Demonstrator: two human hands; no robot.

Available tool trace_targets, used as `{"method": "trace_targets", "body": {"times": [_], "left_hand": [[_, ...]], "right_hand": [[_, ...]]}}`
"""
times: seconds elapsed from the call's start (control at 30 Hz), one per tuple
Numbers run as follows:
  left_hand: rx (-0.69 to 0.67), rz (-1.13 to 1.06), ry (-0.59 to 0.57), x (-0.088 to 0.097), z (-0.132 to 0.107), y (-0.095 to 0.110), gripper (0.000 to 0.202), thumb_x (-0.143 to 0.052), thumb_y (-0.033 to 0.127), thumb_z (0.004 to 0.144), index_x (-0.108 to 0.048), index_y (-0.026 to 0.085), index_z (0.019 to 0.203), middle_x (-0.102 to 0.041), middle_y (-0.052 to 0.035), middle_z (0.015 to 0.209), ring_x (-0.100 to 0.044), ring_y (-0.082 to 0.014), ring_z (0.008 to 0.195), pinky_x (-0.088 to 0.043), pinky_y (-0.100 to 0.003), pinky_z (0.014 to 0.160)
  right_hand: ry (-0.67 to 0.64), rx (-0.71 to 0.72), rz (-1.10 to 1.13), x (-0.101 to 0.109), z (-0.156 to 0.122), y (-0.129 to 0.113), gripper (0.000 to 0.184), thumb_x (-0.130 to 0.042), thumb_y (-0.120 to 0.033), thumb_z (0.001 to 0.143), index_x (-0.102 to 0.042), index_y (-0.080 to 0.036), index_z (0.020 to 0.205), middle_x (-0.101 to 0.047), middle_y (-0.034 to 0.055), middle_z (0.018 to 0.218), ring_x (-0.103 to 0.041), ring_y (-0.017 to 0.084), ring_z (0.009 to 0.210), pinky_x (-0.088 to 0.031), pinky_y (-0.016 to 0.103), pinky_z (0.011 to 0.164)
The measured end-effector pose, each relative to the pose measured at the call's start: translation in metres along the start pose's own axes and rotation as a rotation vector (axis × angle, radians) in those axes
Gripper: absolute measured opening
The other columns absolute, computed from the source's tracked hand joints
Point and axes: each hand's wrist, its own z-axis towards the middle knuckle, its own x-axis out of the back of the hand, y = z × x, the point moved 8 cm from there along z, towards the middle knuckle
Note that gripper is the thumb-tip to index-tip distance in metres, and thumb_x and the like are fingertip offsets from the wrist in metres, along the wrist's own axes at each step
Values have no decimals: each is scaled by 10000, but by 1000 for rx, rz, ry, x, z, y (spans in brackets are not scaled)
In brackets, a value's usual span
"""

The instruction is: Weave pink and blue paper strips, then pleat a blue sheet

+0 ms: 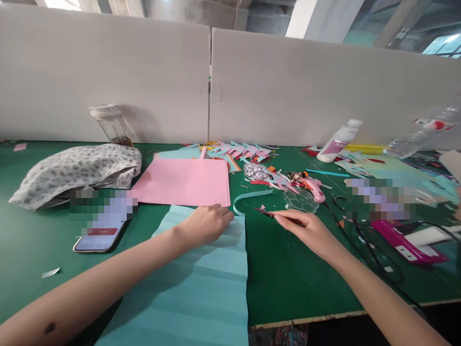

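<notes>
A long sheet of teal paper (212, 283) with crosswise creases runs from the table's middle past its near edge. My left hand (207, 223) is closed on it near its far end, with fingers curled and fingertips mostly hidden. My right hand (306, 230), to the right of the sheet, pinches a slim dark pointed tool (268, 213); its exact kind is unclear. The tool points left, apart from the sheet. Just beyond the sheet's far right corner lies a curled narrow teal strip (248, 196). Pink sheets (183, 182) lie behind my left hand.
A phone (99, 235) and patterned cloth (82, 168) lie left, before a clear cup (113, 125). Behind my right hand are a pink glue gun (315, 188), paper scraps and a white bottle (338, 142). Cables and a magenta power strip (406, 242) occupy the right.
</notes>
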Motion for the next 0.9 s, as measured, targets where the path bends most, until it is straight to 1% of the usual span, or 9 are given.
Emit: {"method": "trace_targets", "body": {"times": [0.07, 0.1, 0.23, 0.33, 0.43, 0.53, 0.77, 0.9], "left_hand": [[52, -27, -17, 1, 8, -8, 175, -388, 145, 868, -535, 147, 961, -622, -72, 790, -608, -210, 739, -452, -287, 570], [70, -52, -27, 1, 12, -12, 184, -410, 177, 868, -518, 146, 1014, -631, -69, 797, -616, -213, 735, -448, -285, 564], [103, -165, -30, -4, 20, -24, 323, -471, 280, 867, -453, 173, 1172, -659, -52, 826, -638, -217, 748, -440, -277, 559], [111, -207, 5, -8, 22, -26, 363, -457, 267, 875, -442, 212, 1234, -667, -34, 838, -641, -205, 771, -448, -272, 586], [88, -211, 28, -10, 22, -24, 321, -437, 216, 872, -510, 244, 1183, -670, -25, 900, -638, -188, 807, -450, -258, 606], [76, -209, 22, -10, 23, -23, 276, -424, 206, 875, -571, 256, 1103, -670, -7, 934, -634, -172, 823, -449, -246, 613], [75, -248, 3, -11, 26, -25, 276, -424, 205, 876, -583, 275, 1090, -668, 15, 977, -626, -154, 840, -446, -233, 611], [79, -248, -7, -12, 26, -25, 263, -426, 213, 878, -592, 280, 1070, -667, 21, 968, -625, -157, 842, -446, -237, 613]], "right_hand": [[-29, 57, -68, -1, -4, -4, 362, -531, -531, 790, -697, -272, 982, -592, 27, 807, -492, 162, 662, -370, 277, 574], [-45, 74, -99, -2, -5, -5, 360, -521, -528, 797, -701, -281, 986, -583, 25, 780, -489, 161, 646, -364, 277, 559], [-83, 81, -193, -8, -9, -4, 361, -479, -525, 825, -705, -310, 1008, -521, 10, 680, -480, 152, 595, -347, 271, 527], [-58, 100, -225, -11, -8, -4, 387, -466, -536, 828, -705, -299, 1019, -492, 10, 656, -462, 148, 569, -331, 271, 509], [-37, 125, -238, -12, -6, -4, 405, -454, -546, 832, -701, -294, 1028, -471, 6, 638, -439, 141, 549, -319, 269, 498], [-58, 137, -239, -14, -4, -1, 407, -441, -543, 842, -690, -298, 1052, -470, 6, 653, -435, 138, 550, -308, 267, 492], [-74, 154, -268, -19, -2, 3, 399, -431, -523, 858, -686, -291, 1059, -488, 10, 679, -469, 147, 587, -319, 274, 503], [-73, 173, -304, -20, 2, 1, 410, -427, -530, 855, -687, -288, 1061, -512, 12, 677, -470, 141, 551, -317, 274, 483]]}}
